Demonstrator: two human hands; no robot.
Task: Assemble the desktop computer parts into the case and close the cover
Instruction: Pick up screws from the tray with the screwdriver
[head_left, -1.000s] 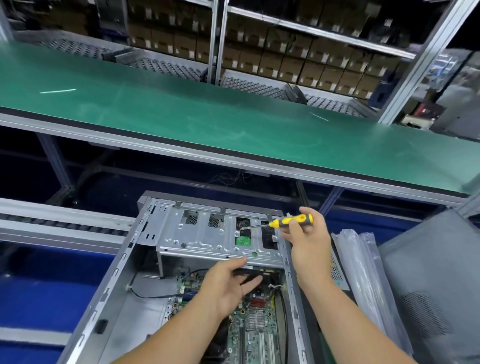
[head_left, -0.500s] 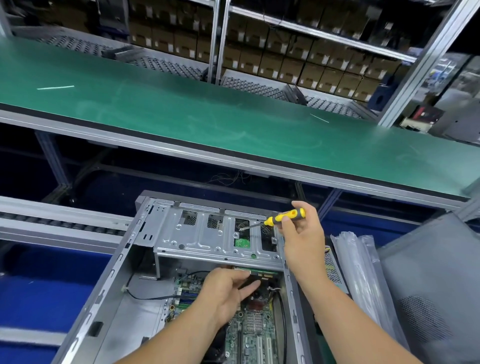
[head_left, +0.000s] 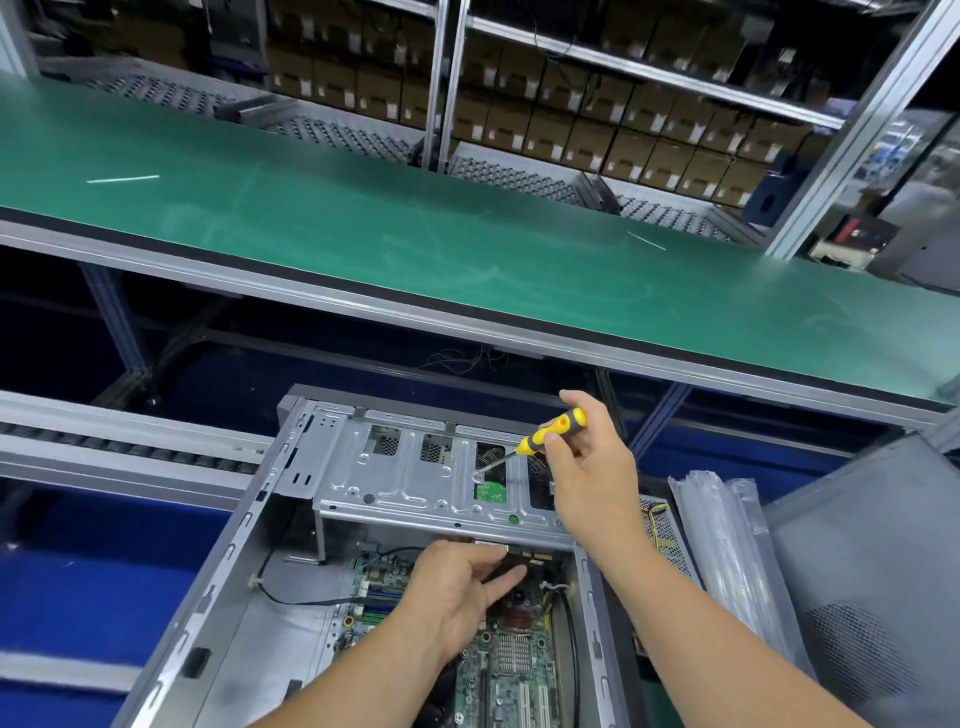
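Right hand (head_left: 587, 467): grips yellow screwdriver (head_left: 551, 432), tip now lowered onto a drive cage (head_left: 415, 478) screw, so fastening looks under way. Left hand (head_left: 457, 587): fingers extended, holding a dark component beneath the cage, above the motherboard (head_left: 514, 670). Case (head_left: 218, 597): cover off.

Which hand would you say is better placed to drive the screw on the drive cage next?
The right hand: it already grips the yellow screwdriver, whose tip sits on the drive cage. The left hand is lower, fingers on a dark part beneath the cage.
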